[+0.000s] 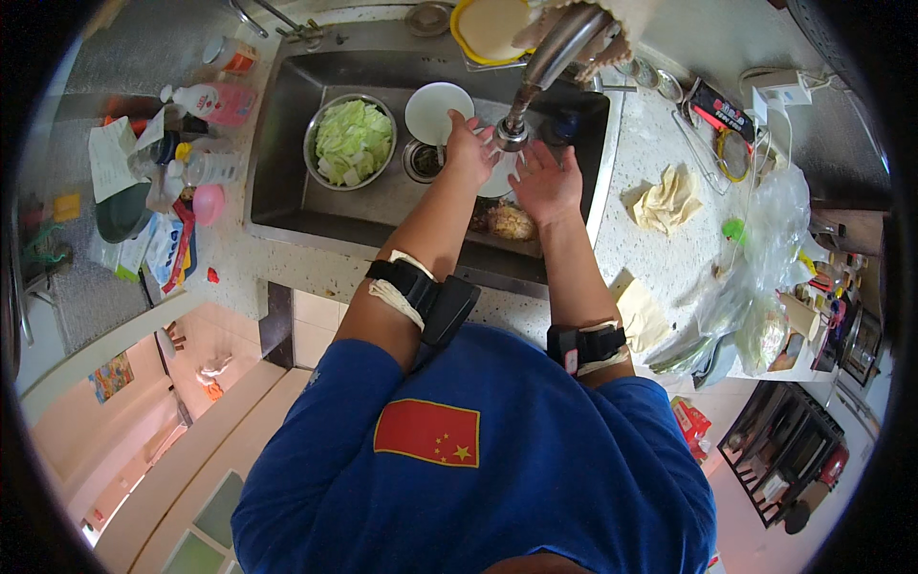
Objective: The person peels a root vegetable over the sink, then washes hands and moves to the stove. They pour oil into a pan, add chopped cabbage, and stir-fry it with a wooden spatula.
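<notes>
Both hands are under the metal faucet (513, 135) over a stainless steel sink (287, 179). My left hand (470, 149) is palm up with its fingers apart, and its thumb overlaps the view of a white bowl (432, 107). Opposite it, my right hand (551, 179) is spread with nothing in it. Below and between them lies another white dish (495, 185), partly hidden by the hands. A metal bowl (308, 154) of chopped cabbage (355, 140) stands at the sink's left. The drain (423, 161) shows beside my left wrist. Brownish food scraps (508, 219) lie near the sink's front wall.
A yellow-rimmed basin (459, 32) sits behind the sink. Bottles, among them a pink one (222, 104), crowd the left counter. To the right are a crumpled cloth (667, 201), metal tongs (699, 154), clear plastic bags (774, 229) and a white power adapter (782, 90) with cords.
</notes>
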A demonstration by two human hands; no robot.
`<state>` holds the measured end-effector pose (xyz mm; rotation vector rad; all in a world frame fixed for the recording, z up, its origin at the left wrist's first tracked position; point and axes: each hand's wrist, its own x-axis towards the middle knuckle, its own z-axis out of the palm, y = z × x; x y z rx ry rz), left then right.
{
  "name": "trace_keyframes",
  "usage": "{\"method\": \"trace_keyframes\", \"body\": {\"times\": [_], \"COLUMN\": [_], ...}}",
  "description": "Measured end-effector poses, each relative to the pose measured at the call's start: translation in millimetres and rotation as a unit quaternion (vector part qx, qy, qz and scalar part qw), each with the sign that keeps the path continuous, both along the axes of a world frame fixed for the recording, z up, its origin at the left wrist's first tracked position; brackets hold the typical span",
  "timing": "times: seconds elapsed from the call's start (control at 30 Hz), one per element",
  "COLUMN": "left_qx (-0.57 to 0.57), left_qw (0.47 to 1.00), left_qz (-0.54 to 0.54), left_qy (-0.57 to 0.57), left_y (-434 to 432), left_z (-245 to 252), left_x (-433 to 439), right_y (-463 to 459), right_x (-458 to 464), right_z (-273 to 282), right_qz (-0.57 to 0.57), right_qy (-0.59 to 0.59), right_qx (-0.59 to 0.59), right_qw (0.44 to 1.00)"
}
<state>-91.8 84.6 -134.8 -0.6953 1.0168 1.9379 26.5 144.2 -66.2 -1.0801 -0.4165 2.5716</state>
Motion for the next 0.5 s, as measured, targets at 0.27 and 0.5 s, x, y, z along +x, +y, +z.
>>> {"method": "trace_keyframes", "body": {"times": [0.27, 0.5], "left_qx": [0.084, 0.116], "left_qw": [0.995, 0.993], "left_qz": [0.050, -0.005], "left_qy": [0.020, -0.003], "left_y": [36, -8], "left_z": [-18, -13], "left_x": [1, 24], "right_y": [12, -7], "right_x": [-30, -65], "right_z": [-4, -44], "right_qz": [-0.118, -0.133], "right_qy": [0.082, 0.078], "right_qx": [-0.066, -0.224], "right_qw": [0.987, 0.962]}}
